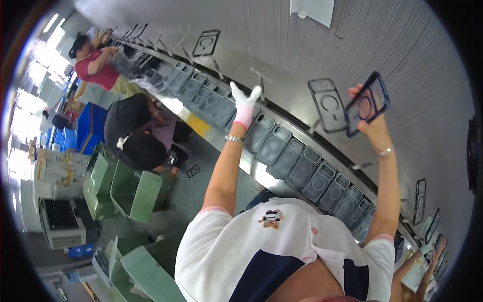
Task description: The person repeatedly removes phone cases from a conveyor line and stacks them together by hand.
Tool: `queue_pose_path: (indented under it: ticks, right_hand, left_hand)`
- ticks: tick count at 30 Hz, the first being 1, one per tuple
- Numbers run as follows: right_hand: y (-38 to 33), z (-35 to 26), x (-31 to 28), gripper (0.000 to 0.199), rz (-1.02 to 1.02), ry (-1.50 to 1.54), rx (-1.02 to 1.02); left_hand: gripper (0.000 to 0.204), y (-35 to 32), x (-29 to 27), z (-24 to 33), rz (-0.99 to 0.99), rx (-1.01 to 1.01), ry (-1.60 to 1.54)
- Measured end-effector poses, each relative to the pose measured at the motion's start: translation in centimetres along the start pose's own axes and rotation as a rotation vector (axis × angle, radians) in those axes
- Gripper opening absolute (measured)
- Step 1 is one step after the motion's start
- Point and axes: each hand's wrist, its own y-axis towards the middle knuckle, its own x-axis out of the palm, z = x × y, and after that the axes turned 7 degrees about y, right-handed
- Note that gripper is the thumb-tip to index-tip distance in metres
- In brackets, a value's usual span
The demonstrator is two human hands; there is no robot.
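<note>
My right hand [376, 132], bare with a metal watch or bracelet at the wrist, grips a phone case [369, 103] with a dark blue rim and a ring on its clear back. The case is tilted upright, thumb on one side and fingers on the other. Just left of it, a clear phone case [328, 104] with a dark rim and a ring sits on a holder arm, close to the held case or overlapping it. My left hand [245, 102], in a white glove with a pink cuff, holds nothing. Its fingers are spread near a bare holder post [259, 78] on the line.
Stacked clear phone cases [308, 168] run along the ledge. Another case [206, 44] stands on a holder farther left. One person in red [98, 65] works at the far left, another bends by green crates [135, 189]. Someone's hands [437, 251] show at lower right.
</note>
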Motion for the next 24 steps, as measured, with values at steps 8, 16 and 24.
queue_pose_path:
  ticks: [8,16,24]
  right_hand:
    - [7.0,5.3,2.1,0.100,0.066,-0.246,0.054]
    - [-1.6,2.3,0.5,0.103,0.252,-0.242,0.123]
    - [-2.9,1.1,-0.5,0.102,-0.014,-1.168,0.338]
  left_hand:
    - [0.059,6.3,5.0,2.6,-0.647,-0.080,-0.499]
    - [0.040,-2.6,9.8,5.6,-0.946,0.109,-0.517]
    - [0.025,-11.4,16.0,9.3,-1.028,0.313,-0.243]
